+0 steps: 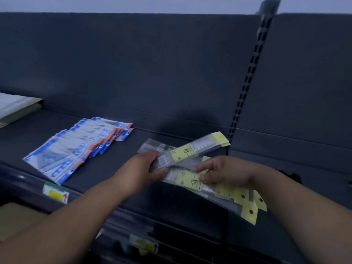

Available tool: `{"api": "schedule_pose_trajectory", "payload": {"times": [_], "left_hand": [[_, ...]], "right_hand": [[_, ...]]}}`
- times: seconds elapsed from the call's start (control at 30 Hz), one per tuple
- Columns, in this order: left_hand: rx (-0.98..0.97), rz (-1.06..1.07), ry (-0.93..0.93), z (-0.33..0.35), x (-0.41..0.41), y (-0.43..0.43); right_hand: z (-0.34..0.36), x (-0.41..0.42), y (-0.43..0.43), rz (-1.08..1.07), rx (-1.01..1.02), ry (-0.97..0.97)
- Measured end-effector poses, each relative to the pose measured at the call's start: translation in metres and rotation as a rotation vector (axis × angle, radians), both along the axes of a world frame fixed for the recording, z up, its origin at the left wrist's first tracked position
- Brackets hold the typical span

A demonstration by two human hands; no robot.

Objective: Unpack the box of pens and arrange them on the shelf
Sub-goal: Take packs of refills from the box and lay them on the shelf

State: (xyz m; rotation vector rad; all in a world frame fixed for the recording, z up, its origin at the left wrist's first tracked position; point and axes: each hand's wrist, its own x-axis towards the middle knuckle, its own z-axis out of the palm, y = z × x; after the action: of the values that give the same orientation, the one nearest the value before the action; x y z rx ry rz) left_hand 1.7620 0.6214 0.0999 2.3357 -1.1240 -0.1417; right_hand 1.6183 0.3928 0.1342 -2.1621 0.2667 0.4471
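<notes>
Yellow-labelled pen pack (192,152), pinched in the left hand (142,169), slants its long axis away rightward above the shelf (122,147), while the right hand (224,173) grips the bundle (192,182) of like packs just beneath.

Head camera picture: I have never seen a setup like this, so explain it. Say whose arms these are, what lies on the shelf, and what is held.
There is no machine here. A person wears a camera on the head that looks forward and down, so the two bare arms are that person's own. The left hand grips one long clear pack with a yellow label, slanted up to the right. The right hand pinches a bundle of similar packs, whose yellow tabs fan toward the lower right. To the left, on the dark shelf, lies a fanned row of blue packs. The picture is blurred, so the labels and the contents cannot be made out.
</notes>
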Motion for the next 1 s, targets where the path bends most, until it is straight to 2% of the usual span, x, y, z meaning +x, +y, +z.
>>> {"api": "schedule_pose_trajectory", "payload": {"times": [0.13, 0.33, 0.47, 0.57, 0.73, 0.87, 1.0], "left_hand": [[0.151, -0.049, 0.035, -0.010, 0.006, -0.017], [0.227, -0.122, 0.109, -0.018, 0.023, -0.025], [0.283, -0.250, -0.005, -0.019, 0.037, -0.025], [0.292, -0.256, -0.032, -0.018, 0.046, -0.021], [0.301, -0.231, -0.040, -0.019, 0.059, -0.012], [0.323, -0.249, -0.062, -0.024, 0.066, -0.007], [0.371, -0.269, -0.021, -0.027, 0.075, -0.004]], "right_hand": [[-0.009, -0.001, -0.017, -0.086, -0.031, -0.072], [-0.015, 0.001, -0.014, -0.121, -0.012, -0.051], [-0.009, 0.007, 0.000, -0.077, -0.058, -0.046], [-0.010, 0.013, 0.014, -0.107, -0.093, -0.129], [-0.022, 0.018, 0.028, -0.301, -0.265, -0.264], [-0.033, 0.015, 0.039, -0.277, -0.351, -0.299], [-0.038, 0.014, 0.051, -0.294, -0.577, -0.332]]}}
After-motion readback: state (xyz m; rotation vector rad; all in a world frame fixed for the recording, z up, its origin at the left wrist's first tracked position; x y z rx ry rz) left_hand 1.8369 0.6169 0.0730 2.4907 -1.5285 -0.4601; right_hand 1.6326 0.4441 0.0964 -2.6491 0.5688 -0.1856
